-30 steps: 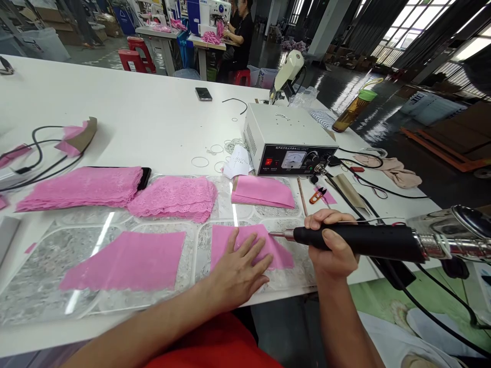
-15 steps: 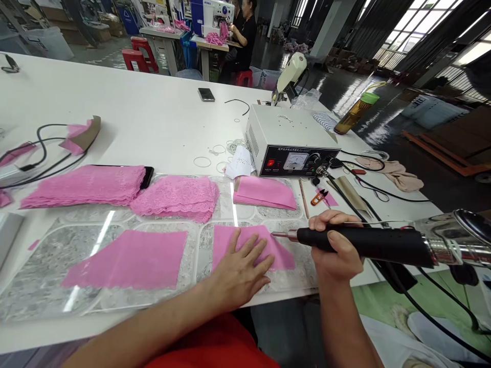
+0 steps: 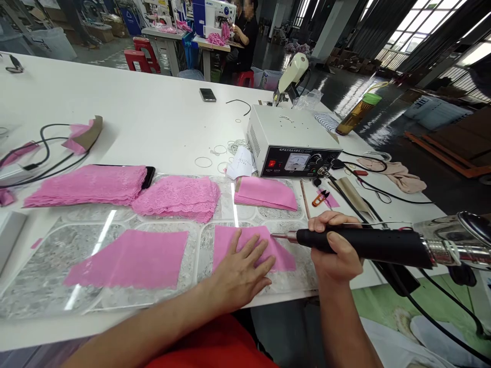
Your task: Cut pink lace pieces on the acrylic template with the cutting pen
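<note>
Left hand (image 3: 240, 276) lay spread flat on the pink fabric piece (image 3: 224, 244), likely pinning it steady for the black tool (image 3: 364, 244) gripped in the right hand (image 3: 333, 255) just beside it

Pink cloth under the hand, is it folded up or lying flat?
Flat: the pink cloth lies spread on the table, the left hand pressing on it.

Blue letters reading "JUKI" stand on the white sewing machine (image 3: 215, 11) far behind the white metal control box (image 3: 284, 128). The white print along that box's black front panel (image 3: 299, 160) is too small to read.
</note>
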`<control>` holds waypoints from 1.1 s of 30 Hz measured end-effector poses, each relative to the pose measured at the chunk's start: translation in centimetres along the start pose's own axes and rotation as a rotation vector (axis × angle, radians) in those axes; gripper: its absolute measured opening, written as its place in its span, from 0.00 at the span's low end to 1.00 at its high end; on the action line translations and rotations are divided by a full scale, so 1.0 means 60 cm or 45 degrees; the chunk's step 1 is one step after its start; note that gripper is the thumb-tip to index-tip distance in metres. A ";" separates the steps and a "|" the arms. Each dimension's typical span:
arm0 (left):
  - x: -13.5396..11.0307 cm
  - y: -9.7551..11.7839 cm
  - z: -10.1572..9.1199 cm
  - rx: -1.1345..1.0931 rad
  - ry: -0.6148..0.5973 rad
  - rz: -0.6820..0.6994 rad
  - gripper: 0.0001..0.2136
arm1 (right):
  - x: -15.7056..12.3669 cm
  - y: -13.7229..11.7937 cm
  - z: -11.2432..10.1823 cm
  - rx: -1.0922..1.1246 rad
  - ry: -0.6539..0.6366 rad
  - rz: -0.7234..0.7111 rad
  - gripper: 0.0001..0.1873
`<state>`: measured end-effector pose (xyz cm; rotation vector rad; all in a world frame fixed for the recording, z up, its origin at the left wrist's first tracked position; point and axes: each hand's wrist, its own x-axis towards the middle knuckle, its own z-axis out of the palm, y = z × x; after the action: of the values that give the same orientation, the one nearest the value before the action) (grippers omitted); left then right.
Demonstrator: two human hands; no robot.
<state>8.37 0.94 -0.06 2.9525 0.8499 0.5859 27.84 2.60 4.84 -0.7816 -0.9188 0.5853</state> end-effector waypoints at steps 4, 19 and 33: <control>-0.001 0.011 -0.018 -0.023 0.021 0.014 0.18 | -0.001 -0.002 0.009 0.012 0.050 -0.009 0.08; -0.098 -0.032 -0.044 0.127 0.229 -0.378 0.14 | -0.015 0.020 0.065 0.040 0.004 0.022 0.08; -0.109 -0.033 -0.037 0.188 0.218 -0.396 0.14 | -0.015 0.032 0.064 0.002 -0.041 0.003 0.07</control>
<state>1.46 -0.93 -0.53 2.8335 1.3920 0.7928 23.86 4.39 4.32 -0.7741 -0.9470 0.6022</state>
